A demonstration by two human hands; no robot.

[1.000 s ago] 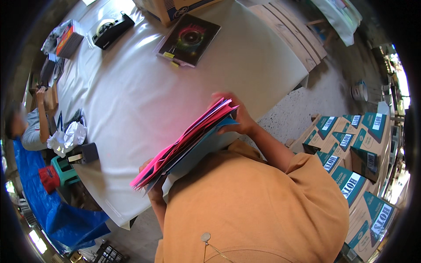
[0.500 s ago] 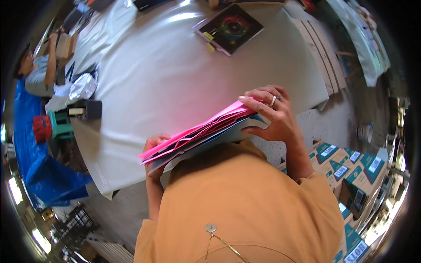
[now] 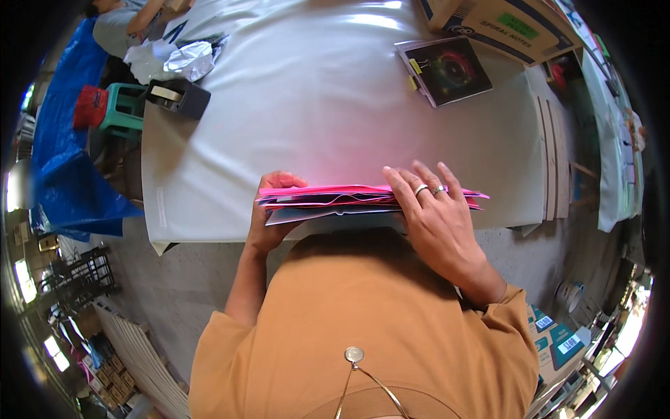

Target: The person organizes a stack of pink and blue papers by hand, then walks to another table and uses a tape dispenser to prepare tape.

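Observation:
A stack of thin pink and dark sheets (image 3: 335,198) is held edge-on near my body, just over the table's near edge. Pink shows on its upper side, blue-grey on its lower side, and the layers in between are wavy. My left hand (image 3: 271,213) is closed round the stack's left end, with its fingers over the upper side. My right hand (image 3: 441,222), with two rings on it, grips the right part. Its fingers reach past the top edge, slightly spread, and its thumb is mostly hidden.
A table (image 3: 307,112) under a pale sheet lies ahead. On it are a dark-covered notebook (image 3: 453,72) with yellow clips, a cardboard box (image 3: 502,28) and a black tape dispenser (image 3: 183,98). A green stool (image 3: 125,112) stands left, near a co-worker (image 3: 115,31). Cartons (image 3: 558,342) are stacked lower right.
The stack has turned from a slant, right end raised, to nearly level. My right hand has come down over its right part. The whole view has shifted, bringing the cardboard box in.

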